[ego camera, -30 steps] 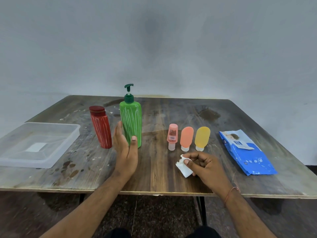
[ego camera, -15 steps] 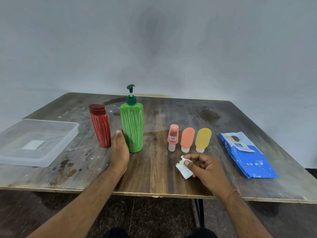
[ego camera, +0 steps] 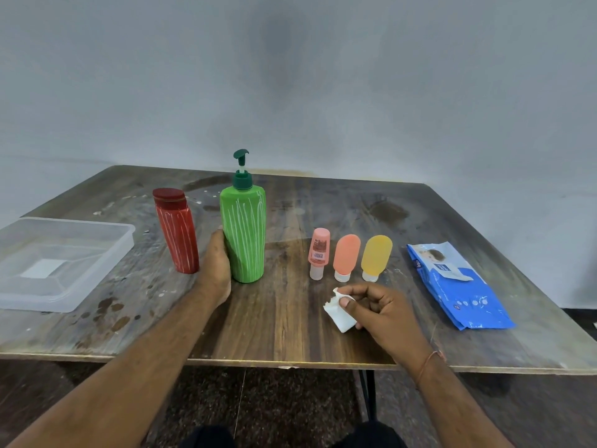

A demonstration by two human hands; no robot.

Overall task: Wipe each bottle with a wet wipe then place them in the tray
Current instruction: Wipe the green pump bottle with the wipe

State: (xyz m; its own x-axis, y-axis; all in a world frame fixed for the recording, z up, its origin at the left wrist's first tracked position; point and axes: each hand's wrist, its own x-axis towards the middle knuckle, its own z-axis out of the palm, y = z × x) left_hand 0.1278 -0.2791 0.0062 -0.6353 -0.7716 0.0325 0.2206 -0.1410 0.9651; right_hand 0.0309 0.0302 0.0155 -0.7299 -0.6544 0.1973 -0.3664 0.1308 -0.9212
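On the desk (ego camera: 284, 321), the green pump bottle (ego camera: 244, 234) is gripped by the left hand (ego camera: 215, 263), a wet wipe (ego camera: 339, 313) pinched by the right hand (ego camera: 379, 313); a one-sided grip could topple it.

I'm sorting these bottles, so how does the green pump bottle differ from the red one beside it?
The green pump bottle is taller and wider than the red bottle. It has a dark green pump; the red has a flat cap. The left hand grips the green; the red stands untouched. Both show white streaks.
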